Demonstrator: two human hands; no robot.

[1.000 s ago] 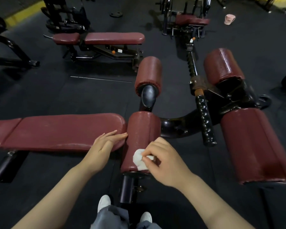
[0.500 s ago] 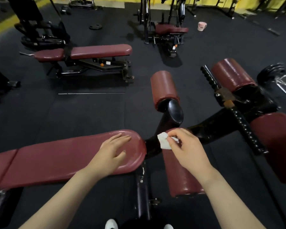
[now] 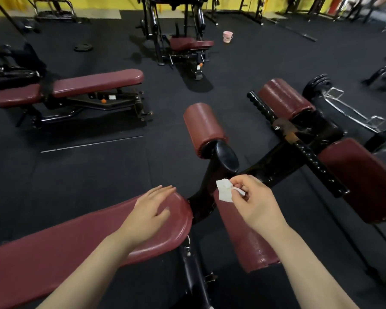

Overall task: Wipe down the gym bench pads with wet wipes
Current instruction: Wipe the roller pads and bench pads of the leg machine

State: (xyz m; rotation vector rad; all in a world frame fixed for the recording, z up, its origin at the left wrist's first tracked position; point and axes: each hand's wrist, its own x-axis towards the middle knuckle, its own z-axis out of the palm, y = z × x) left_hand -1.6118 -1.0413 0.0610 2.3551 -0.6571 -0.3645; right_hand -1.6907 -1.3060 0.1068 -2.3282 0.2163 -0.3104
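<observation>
My right hand (image 3: 255, 202) pinches a small white wet wipe (image 3: 224, 190) above the far end of the near maroon roller pad (image 3: 249, 244). My left hand (image 3: 148, 216) lies flat, fingers spread, on the rounded end of the long maroon bench pad (image 3: 80, 244). A second maroon roller pad (image 3: 202, 126) sticks out beyond the black frame post (image 3: 225, 159). Two more maroon pads, one far (image 3: 283, 98) and one near (image 3: 366, 177), sit to the right along a black knurled bar (image 3: 308, 150).
Another maroon bench (image 3: 76, 84) stands at the left on the black rubber floor. A weight machine with a maroon seat (image 3: 189, 43) is at the back, with a pink bucket (image 3: 227, 36) beside it. Weight plates (image 3: 316, 84) and a chrome frame lie at the right.
The view has lifted and shifted. My right hand raised the wipe from the near roller pad's side to its far end. My left hand moved further onto the bench pad.
</observation>
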